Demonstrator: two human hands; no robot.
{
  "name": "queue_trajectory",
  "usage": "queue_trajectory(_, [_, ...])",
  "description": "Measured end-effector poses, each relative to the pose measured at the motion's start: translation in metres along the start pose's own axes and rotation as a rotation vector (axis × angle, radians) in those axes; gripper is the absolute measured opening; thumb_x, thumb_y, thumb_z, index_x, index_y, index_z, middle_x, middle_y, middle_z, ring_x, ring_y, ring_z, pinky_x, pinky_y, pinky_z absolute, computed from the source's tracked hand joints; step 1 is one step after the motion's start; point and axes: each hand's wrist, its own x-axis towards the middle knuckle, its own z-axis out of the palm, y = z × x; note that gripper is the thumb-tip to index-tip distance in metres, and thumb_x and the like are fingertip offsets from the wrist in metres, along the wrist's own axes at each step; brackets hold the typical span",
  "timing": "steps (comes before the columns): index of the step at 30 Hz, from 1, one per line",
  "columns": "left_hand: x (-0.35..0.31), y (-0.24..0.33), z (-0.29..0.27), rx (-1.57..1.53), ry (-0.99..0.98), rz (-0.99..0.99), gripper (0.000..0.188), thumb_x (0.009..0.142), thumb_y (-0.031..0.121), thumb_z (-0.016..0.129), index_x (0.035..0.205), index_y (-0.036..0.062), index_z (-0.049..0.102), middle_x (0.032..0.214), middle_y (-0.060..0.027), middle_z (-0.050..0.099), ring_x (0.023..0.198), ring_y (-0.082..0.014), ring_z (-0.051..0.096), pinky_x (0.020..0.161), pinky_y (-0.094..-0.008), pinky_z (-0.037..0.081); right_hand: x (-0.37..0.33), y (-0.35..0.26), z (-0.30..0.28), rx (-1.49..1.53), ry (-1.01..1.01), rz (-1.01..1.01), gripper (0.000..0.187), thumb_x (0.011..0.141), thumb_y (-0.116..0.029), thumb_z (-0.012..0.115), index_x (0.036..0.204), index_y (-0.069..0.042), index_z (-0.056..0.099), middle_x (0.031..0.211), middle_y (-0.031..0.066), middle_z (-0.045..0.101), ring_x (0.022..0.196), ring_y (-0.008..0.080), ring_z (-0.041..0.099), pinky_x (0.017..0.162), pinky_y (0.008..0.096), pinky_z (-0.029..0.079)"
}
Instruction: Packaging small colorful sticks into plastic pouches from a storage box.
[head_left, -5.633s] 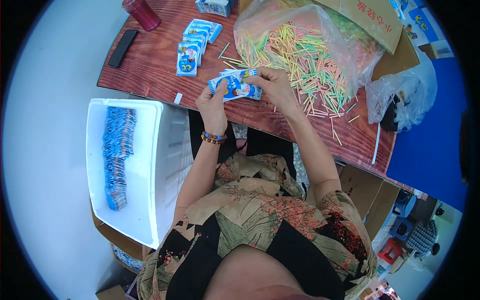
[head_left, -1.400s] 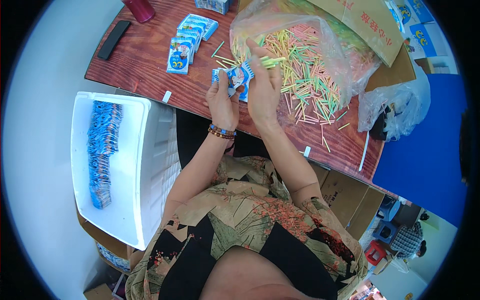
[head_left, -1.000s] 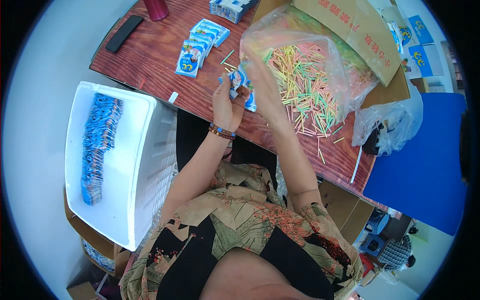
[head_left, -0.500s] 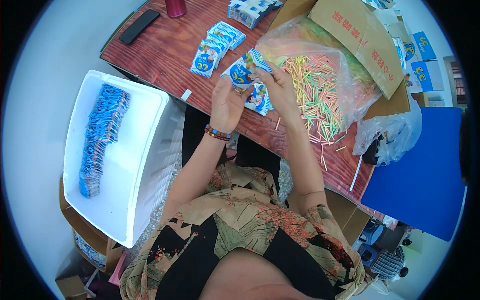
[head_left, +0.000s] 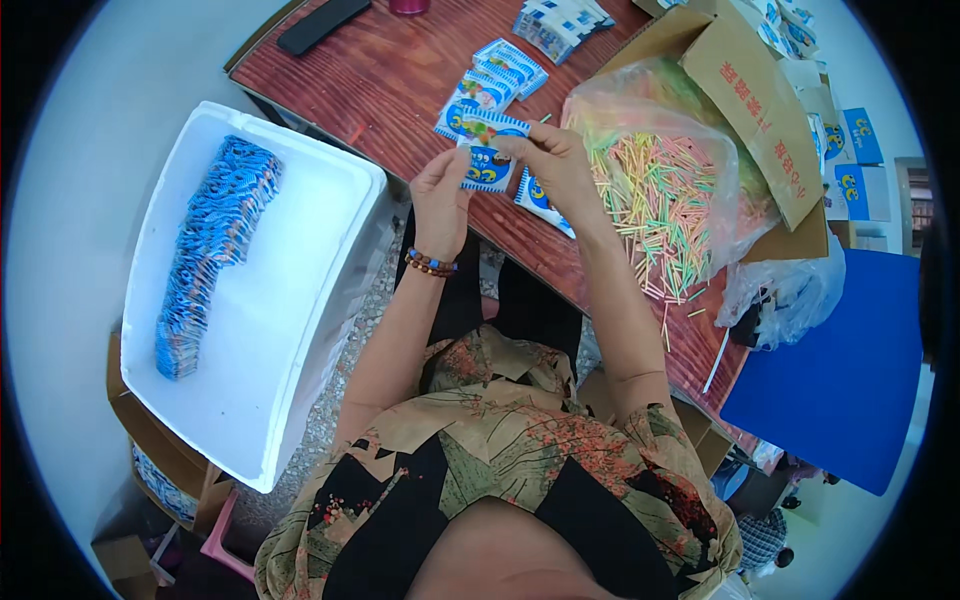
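Note:
Between my two hands is a small blue-and-white printed packet (head_left: 490,172), raised above the front edge of the table. My left hand (head_left: 442,205), with a beaded bracelet at its wrist, grips the packet's left edge. The fingers of my right hand (head_left: 566,178) pinch its right side near the top. A small light stick end (head_left: 545,119) shows by the right fingertips; whether it is held is unclear. More packets of the same kind (head_left: 478,92) overlap on the table just beyond. Partly under my right hand lies another packet (head_left: 540,203).
Right of my hands, a cardboard box (head_left: 755,120) lies tipped, its plastic bag spilling many pastel sticks (head_left: 660,200). A white foam bin (head_left: 300,250) with rows of blue packets (head_left: 205,260) stands at left. A black phone-like slab (head_left: 322,25) and stacked packets (head_left: 560,28) lie farther back.
The view has shifted, so the table and bin sit differently in the picture. The held packet has turned from tilted to nearly upright, and both hands still grip it.

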Motion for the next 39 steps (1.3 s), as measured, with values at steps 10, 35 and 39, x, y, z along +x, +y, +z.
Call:
queue_trajectory(10, [0.003,0.037,-0.034,0.559,0.147,0.256,0.022,0.094,0.011,0.054,0.102,-0.0048,0.066,0.093,-0.0066,0.067,0.084,-0.0092,0.059,0.078,-0.0232,0.047,0.031,0.002,0.022,-0.494,0.043,-0.139,0.018,0.09,-0.014,0.061,0.094,0.003,0.066,0.086,0.003,0.066,0.083,0.0074,0.058,0.073,0.0231,0.045])
queue_trajectory(35, [0.004,0.0,-0.008,1.759,-0.151,0.616,0.032,0.082,0.022,0.065,0.11,0.0081,0.057,0.106,-0.0092,0.056,0.103,-0.0287,0.05,0.087,-0.0443,0.034,-0.033,0.05,-0.074,-0.792,0.498,-0.062,0.027,0.079,-0.02,0.07,0.098,-0.001,0.066,0.083,0.0089,0.063,0.079,0.0191,0.06,0.072,0.0297,0.047])
queue_trajectory(39, [0.011,-0.038,0.015,1.711,-0.139,0.505,0.03,0.075,0.027,0.073,0.097,0.012,0.059,0.093,-0.0052,0.056,0.098,-0.0273,0.049,0.083,-0.0445,0.033,-0.045,0.06,-0.087,-0.942,0.337,-0.056,0.034,0.069,-0.024,0.076,0.093,-0.002,0.066,0.091,0.012,0.062,0.085,0.0275,0.059,0.076,0.0369,0.046])
